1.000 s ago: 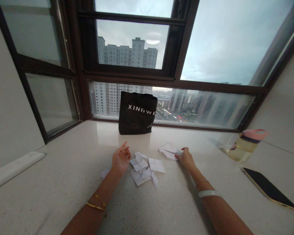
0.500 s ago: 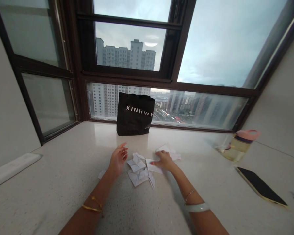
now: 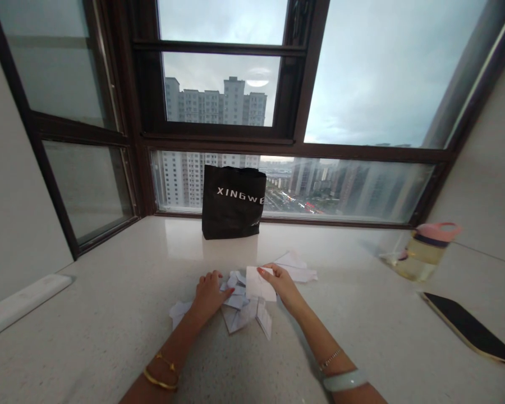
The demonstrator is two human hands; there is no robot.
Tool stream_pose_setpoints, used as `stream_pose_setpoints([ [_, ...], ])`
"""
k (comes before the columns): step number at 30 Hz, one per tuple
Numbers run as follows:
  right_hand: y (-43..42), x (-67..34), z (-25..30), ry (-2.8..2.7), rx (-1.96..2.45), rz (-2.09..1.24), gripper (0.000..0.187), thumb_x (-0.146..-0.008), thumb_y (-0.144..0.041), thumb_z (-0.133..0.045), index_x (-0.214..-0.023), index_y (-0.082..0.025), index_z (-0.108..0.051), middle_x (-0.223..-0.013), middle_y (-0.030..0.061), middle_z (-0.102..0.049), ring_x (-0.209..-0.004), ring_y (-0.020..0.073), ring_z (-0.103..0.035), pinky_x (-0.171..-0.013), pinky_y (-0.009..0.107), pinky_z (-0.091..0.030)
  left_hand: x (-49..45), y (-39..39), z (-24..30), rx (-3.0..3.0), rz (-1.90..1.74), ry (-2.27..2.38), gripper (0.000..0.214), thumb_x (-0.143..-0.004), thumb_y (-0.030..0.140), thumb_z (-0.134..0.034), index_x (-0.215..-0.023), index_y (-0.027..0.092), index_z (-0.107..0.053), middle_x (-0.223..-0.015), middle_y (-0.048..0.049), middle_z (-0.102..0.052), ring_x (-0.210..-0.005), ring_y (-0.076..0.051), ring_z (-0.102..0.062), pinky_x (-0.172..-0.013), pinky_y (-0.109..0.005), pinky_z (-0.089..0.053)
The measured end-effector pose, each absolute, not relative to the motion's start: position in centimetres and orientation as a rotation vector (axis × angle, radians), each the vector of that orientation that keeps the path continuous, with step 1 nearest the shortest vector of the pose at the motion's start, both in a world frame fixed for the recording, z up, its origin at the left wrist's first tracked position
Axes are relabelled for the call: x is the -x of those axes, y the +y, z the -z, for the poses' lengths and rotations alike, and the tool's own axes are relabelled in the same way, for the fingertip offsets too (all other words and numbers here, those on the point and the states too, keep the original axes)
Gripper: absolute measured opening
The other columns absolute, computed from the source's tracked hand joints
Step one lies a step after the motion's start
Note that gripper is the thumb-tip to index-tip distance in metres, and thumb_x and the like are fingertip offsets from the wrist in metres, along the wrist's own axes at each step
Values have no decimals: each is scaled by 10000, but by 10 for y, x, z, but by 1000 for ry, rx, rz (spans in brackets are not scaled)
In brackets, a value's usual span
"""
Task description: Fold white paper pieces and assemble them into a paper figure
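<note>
My right hand [image 3: 278, 280] pinches a white folded paper [image 3: 261, 285] between thumb and fingers, held raised at the right of a small pile. Several folded white papers [image 3: 240, 318] make up this pile on the counter. At its left edge, my left hand [image 3: 210, 292] has curled fingers, and its thumb lies on a folded paper in the pile; the part under the hand is hidden. Another white paper [image 3: 179, 310] lies partly behind my left forearm. Beyond my right hand are flat folded papers [image 3: 297, 268].
A black bag [image 3: 233, 210] stands upright by the window. To the right are a bottle with a pink lid [image 3: 423, 255] and a dark phone [image 3: 471, 325] on the pale speckled counter [image 3: 109, 314]. A long white object [image 3: 29, 300] lies at the left.
My left hand has moved right and down onto the pile, its fingers curling. My right hand has lifted its paper from the counter and tilted it up. The view has shifted slightly.
</note>
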State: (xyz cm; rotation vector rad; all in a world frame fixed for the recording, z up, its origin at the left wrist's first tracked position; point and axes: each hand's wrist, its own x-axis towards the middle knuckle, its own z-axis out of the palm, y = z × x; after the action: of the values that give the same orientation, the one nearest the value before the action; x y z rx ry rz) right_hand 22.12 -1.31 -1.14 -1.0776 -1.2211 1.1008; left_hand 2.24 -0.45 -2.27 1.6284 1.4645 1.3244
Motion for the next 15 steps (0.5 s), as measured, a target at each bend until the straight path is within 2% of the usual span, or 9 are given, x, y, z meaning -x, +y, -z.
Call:
stream_pose_setpoints([
  [5,-19,-215,10,-1156,1020,-1194,391,-616,-566,-655,-666,-182,-601,-444,-77,-469,-373,56,-310,-387,200,-172,-16,-8,20,-1718,-1116,1589,361,-358,254,-815,-545,228,-507,-597,11,-454,-827,-312,-513,-769,-365,-330],
  [9,-18,-219,9,-1043,990,-1153,384,-573,-539,-702,-695,-182,-630,-495,-55,-532,-418,75,-391,-406,200,-240,-14,-4,20,-1703,-1131,1600,378,-315,212,-815,-509,224,-491,-583,26,-443,-816,-279,-518,-735,-323,-342],
  [12,-17,-221,7,-915,944,-1103,388,-530,-510,-738,-724,-186,-648,-538,-40,-577,-473,99,-457,-432,206,-307,-12,1,24,-1651,-1051,1499,346,-380,187,-785,-571,220,-499,-576,37,-484,-693,-210,-530,-646,-276,-359],
  [15,-15,-222,7,-799,908,-1066,387,-502,-487,-756,-724,-190,-645,-574,-40,-602,-504,107,-492,-455,209,-353,-11,6,25,-1503,-1057,1291,352,-466,173,-745,-750,210,-539,-585,47,-537,-580,-157,-535,-565,-245,-372],
])
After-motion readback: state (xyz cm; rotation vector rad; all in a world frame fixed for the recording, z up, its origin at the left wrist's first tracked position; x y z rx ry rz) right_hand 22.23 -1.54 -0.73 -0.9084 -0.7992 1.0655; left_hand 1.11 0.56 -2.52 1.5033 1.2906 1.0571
